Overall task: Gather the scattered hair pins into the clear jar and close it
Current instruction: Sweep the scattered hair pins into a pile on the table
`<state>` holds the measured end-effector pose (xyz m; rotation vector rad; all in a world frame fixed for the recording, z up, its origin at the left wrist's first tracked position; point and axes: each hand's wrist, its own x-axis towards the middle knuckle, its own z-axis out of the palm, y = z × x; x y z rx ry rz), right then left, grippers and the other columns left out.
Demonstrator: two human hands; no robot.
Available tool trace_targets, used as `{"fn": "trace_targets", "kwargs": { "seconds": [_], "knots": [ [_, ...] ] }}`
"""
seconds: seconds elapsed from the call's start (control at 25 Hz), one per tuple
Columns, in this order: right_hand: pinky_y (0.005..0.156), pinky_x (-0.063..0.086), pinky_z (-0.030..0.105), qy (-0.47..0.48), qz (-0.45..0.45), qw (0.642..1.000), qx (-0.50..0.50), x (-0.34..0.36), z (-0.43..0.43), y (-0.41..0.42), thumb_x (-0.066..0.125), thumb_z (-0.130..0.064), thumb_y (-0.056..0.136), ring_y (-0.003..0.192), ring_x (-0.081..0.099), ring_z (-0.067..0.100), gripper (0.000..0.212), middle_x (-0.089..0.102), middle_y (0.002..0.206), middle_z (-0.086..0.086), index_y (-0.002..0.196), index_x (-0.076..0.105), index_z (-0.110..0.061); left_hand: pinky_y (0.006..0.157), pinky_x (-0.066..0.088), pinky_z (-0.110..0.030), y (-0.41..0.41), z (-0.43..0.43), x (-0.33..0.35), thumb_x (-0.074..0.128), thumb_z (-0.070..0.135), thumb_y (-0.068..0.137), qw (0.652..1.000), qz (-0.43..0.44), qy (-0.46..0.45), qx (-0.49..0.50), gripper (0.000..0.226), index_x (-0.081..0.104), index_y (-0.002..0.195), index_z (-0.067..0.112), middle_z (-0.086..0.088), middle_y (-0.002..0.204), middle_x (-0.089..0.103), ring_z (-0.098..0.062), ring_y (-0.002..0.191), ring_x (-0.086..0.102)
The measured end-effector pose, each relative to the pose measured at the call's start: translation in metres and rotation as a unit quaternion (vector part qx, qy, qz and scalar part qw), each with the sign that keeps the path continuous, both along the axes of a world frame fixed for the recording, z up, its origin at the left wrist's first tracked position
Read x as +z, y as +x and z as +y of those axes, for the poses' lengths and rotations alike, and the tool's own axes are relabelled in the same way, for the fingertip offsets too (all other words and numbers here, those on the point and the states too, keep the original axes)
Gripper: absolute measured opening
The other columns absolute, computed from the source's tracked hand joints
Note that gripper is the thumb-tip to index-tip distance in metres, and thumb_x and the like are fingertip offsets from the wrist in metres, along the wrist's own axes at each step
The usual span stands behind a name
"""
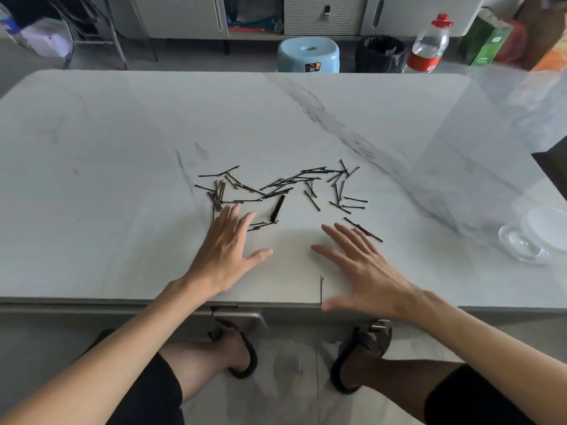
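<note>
Hair pins [279,190]: light, stiff, slick on worktop [153,133]; likely best swept together, pinched in bunches.
Left grip [225,256], right grip [365,271]: spread flat, empty.

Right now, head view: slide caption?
Open left hand and right hand beside scattered hair pins; clear jar at far right.

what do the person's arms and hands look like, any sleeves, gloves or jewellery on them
No sleeves show: both arms are bare right to the frame's edge. The left hand and the right hand wear no gloves, and no rings, watch or bracelets can be seen on either.
</note>
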<state>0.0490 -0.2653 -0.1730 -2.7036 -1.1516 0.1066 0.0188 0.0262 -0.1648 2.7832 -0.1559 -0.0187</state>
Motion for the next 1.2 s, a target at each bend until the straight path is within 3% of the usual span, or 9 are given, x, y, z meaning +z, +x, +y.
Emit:
{"fn": "trace_targets", "kwargs": {
  "seconds": [0.2,0.36,0.48,0.56,0.68,0.8,0.92,1.08,1.2],
  "knots": [
    [0.122,0.0,0.041,0.011,0.058,0.998,-0.034,-0.003,0.019,0.022,0.04,-0.086,0.07,0.149,-0.008,0.013,0.095,0.0,0.163,-0.002,0.15,0.021,-0.038,0.118,0.01,-0.037,0.006,-0.003,0.001,0.052,0.05,0.09,0.996,-0.003,-0.058,0.066,0.072,0.027,0.146,0.012,-0.016,0.159,0.012,-0.026,0.148,0.007],
    [0.122,-0.001,0.038,0.041,0.018,0.998,-0.041,-0.008,0.043,0.049,0.05,-0.075,0.078,0.15,0.002,0.017,0.087,0.01,0.162,0.0,0.15,0.027,-0.032,0.118,0.012,-0.04,0.015,0.001,-0.003,0.051,0.049,0.091,0.995,-0.014,-0.047,0.085,0.068,0.03,0.144,0.012,-0.017,0.158,0.013,-0.028,0.147,0.008],
    [0.122,0.005,0.039,0.087,-0.023,0.985,-0.146,-0.004,0.059,0.073,0.059,-0.059,0.084,0.147,0.016,0.024,0.079,0.025,0.158,0.008,0.147,0.035,-0.017,0.117,0.016,-0.042,0.026,0.007,-0.008,0.053,0.047,0.09,0.994,-0.05,-0.019,0.094,0.064,0.036,0.138,0.009,-0.021,0.155,0.02,-0.032,0.145,0.014],
    [0.121,0.01,0.04,0.098,-0.059,0.963,-0.243,-0.003,0.051,0.075,0.053,-0.053,0.09,0.146,0.02,0.024,0.068,0.028,0.157,0.009,0.144,0.037,-0.015,0.115,0.019,-0.043,0.035,0.015,-0.01,0.054,0.045,0.09,0.991,-0.078,-0.01,0.11,0.061,0.039,0.135,0.007,-0.022,0.151,0.027,-0.036,0.142,0.021],
    [0.121,0.007,0.043,0.052,-0.028,0.94,-0.336,-0.014,0.026,0.052,0.034,-0.056,0.095,0.149,0.007,0.03,0.07,0.012,0.161,0.014,0.151,0.021,-0.017,0.115,0.014,-0.043,0.053,0.032,-0.011,0.045,0.052,0.091,0.986,-0.06,0.002,0.154,0.064,0.034,0.14,0.012,-0.018,0.15,0.028,-0.037,0.141,0.018],
    [0.122,-0.001,0.042,0.024,0.02,0.939,-0.343,-0.019,0.032,0.049,0.027,-0.057,0.096,0.149,-0.006,0.028,0.073,-0.001,0.162,0.015,0.154,0.008,-0.017,0.114,0.015,-0.042,0.075,0.04,-0.011,0.039,0.058,0.092,0.985,-0.015,0.001,0.172,0.069,0.029,0.143,0.012,-0.018,0.149,0.029,-0.034,0.14,0.018],
    [0.121,-0.006,0.037,0.05,0.033,0.953,-0.297,-0.014,0.074,0.069,0.03,-0.054,0.097,0.149,-0.007,0.024,0.072,-0.001,0.162,0.012,0.154,0.011,-0.015,0.116,0.013,-0.039,0.077,0.024,-0.014,0.04,0.057,0.092,0.993,-0.013,0.008,0.116,0.073,0.028,0.145,0.009,-0.02,0.15,0.028,-0.032,0.142,0.017],
    [0.122,0.004,0.041,0.072,-0.037,0.957,-0.278,-0.013,0.08,0.106,0.04,-0.054,0.094,0.148,0.011,0.028,0.065,0.019,0.159,0.015,0.146,0.033,-0.016,0.118,0.011,-0.035,0.063,0.014,-0.027,0.042,0.057,0.091,0.996,-0.053,-0.009,0.065,0.075,0.028,0.147,0.009,-0.018,0.156,0.023,-0.029,0.146,0.015],
    [0.119,0.012,0.047,0.073,0.022,0.927,-0.366,0.002,0.053,0.152,0.036,-0.06,0.093,0.144,0.018,0.031,0.067,0.027,0.154,0.016,0.146,0.033,-0.018,0.117,0.014,-0.041,0.087,0.023,-0.019,0.041,0.056,0.091,0.99,-0.061,-0.026,0.124,0.071,0.031,0.144,0.009,-0.019,0.153,0.027,-0.031,0.145,0.016]
  ]
}}
